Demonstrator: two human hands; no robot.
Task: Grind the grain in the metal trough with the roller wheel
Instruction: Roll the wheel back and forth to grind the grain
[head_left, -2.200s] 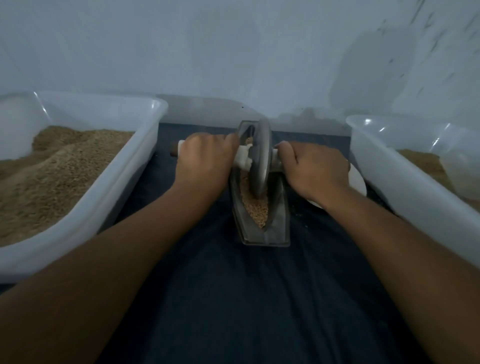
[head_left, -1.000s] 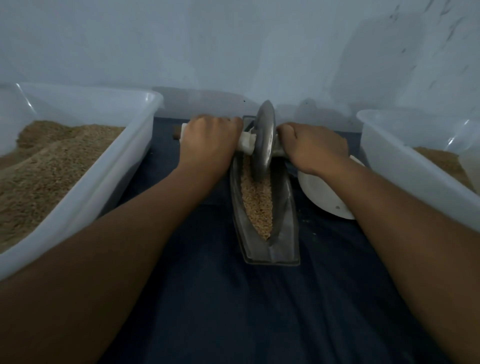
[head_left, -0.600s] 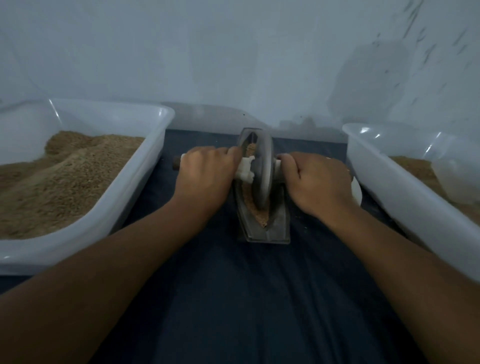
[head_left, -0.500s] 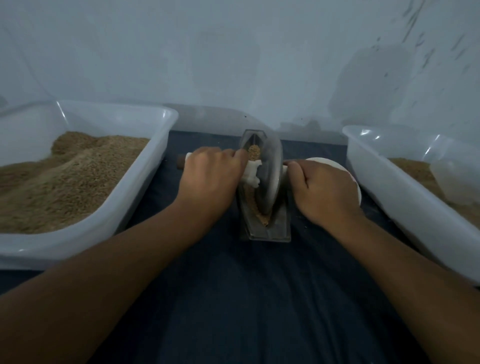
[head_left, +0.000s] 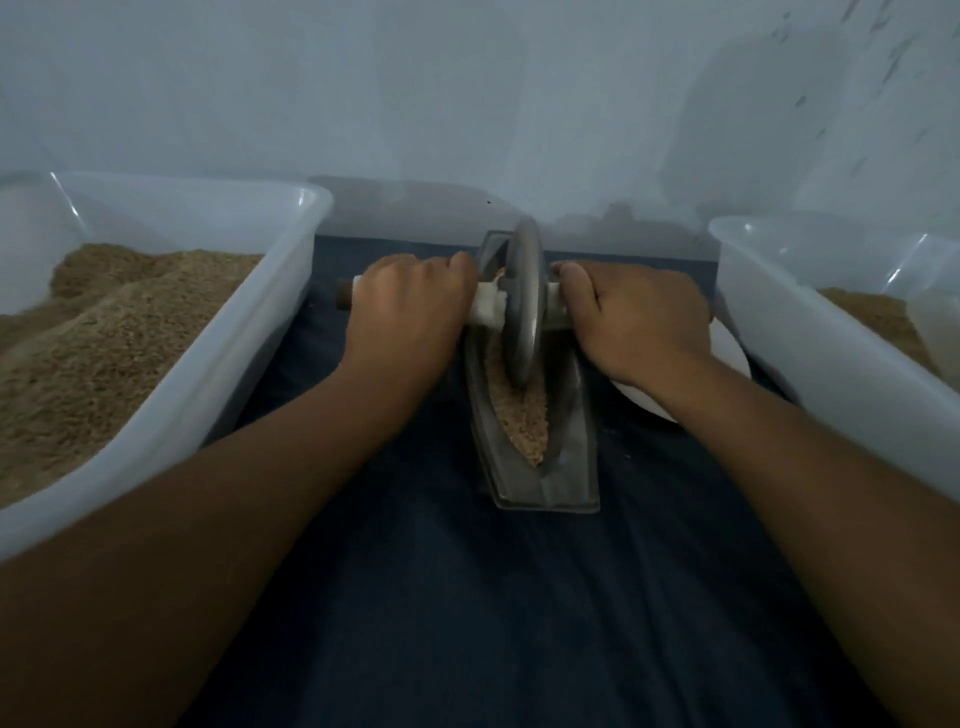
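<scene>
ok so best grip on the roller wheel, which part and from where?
Take the roller wheel by its cross axle, one hand per side, coming from above. The disc stands on edge in the metal trough, so only the axle stubs offer a grip. The left hand and right hand wrap them this way.
</scene>
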